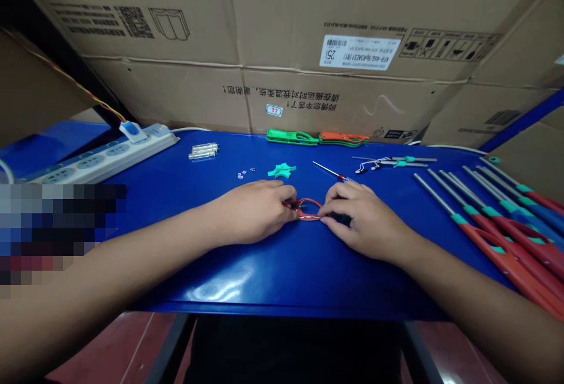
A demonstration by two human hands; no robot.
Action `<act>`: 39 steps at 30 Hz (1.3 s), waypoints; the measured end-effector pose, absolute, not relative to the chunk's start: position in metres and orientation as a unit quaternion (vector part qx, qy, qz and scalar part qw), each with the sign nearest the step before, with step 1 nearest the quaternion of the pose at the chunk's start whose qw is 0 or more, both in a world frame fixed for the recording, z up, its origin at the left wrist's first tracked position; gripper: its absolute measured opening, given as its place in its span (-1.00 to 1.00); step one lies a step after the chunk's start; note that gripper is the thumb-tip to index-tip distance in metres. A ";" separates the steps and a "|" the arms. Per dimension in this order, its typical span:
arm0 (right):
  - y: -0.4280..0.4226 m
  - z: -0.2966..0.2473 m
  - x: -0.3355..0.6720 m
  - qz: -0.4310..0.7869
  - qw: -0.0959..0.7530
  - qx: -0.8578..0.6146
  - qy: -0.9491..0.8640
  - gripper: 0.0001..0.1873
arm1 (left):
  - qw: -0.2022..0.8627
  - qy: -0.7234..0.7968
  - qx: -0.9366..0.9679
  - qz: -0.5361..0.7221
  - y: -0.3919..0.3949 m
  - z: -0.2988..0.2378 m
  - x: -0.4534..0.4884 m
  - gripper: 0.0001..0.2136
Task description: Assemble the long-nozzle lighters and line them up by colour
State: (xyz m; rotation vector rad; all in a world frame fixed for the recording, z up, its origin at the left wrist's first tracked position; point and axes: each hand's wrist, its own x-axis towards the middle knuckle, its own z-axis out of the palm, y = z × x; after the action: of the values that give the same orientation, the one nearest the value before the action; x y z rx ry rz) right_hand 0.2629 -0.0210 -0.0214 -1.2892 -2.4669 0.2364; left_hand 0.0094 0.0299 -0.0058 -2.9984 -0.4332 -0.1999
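An orange lighter casing [311, 217] with an oval opening lies between my two hands near the middle of the blue table. My left hand [259, 212] pinches its left end, with the fingers closed. Opposite, my right hand [365, 219] has thumb and fingers closed on the right end; part of the casing is hidden there. Just beyond my hands are several teal plastic triggers [282, 170] and a few tiny white pieces [241, 174]. A thin screwdriver-like rod with a red end [328, 171] lies past my right fingers.
Silver cylinders [204, 151] lie at the back left, by a white power strip [110, 152]. Green casings [293, 137] and orange casings [343, 137] rest against the cardboard [185, 90]. Wired metal tubes [409, 162] and several long-nosed lighters [484, 225] lie at right.
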 end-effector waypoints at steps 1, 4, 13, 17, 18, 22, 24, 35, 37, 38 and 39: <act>-0.021 -0.022 0.263 0.076 0.172 -0.453 -0.872 -0.83 | 0.048 -0.139 -0.987 -0.064 0.031 -0.006 0.009 -0.70; -0.021 -0.023 0.261 0.059 0.170 -0.450 -0.875 -0.81 | 0.028 -0.129 -0.989 -0.065 0.032 -0.007 0.008 -0.70; -0.025 -0.021 0.253 0.053 0.136 -0.458 -0.877 -0.80 | 0.009 -0.138 -0.988 -0.063 0.031 -0.007 0.009 -0.73; -0.029 -0.019 0.248 0.002 0.092 -0.458 -0.884 -0.75 | -0.046 -0.167 -0.981 -0.092 0.032 -0.013 0.012 -0.77; -0.029 -0.018 0.248 -0.002 0.088 -0.457 -0.885 -0.75 | -0.065 -0.173 -0.977 -0.107 0.032 -0.015 0.013 -0.78; -0.028 -0.018 0.252 0.027 0.097 -0.466 -0.879 -0.82 | -0.121 -0.171 -0.968 -0.140 0.036 -0.021 0.015 -0.80; -0.026 -0.018 0.256 0.048 0.110 -0.471 -0.874 -0.85 | -0.136 -0.164 -0.967 -0.141 0.039 -0.022 0.014 -0.81; -0.019 -0.017 0.264 0.061 0.119 -0.469 -0.873 -0.84 | -0.188 -0.164 -0.955 -0.160 0.050 -0.013 0.010 -0.78; -0.019 -0.017 0.264 0.063 0.117 -0.467 -0.874 -0.84 | -0.181 -0.164 -0.955 -0.169 0.051 -0.015 0.012 -0.80; -0.019 -0.016 0.264 0.064 0.117 -0.464 -0.876 -0.85 | -0.180 -0.161 -0.955 -0.171 0.052 -0.017 0.012 -0.80; -0.019 -0.016 0.264 0.065 0.117 -0.461 -0.877 -0.86 | -0.178 -0.159 -0.955 -0.173 0.052 -0.019 0.012 -0.80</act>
State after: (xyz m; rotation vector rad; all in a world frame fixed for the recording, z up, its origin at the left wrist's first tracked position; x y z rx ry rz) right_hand 0.2640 -0.0189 -0.0160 -1.3494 -2.5670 0.1894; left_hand 0.0123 0.0524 -0.0188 -3.3985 -0.5668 -0.6165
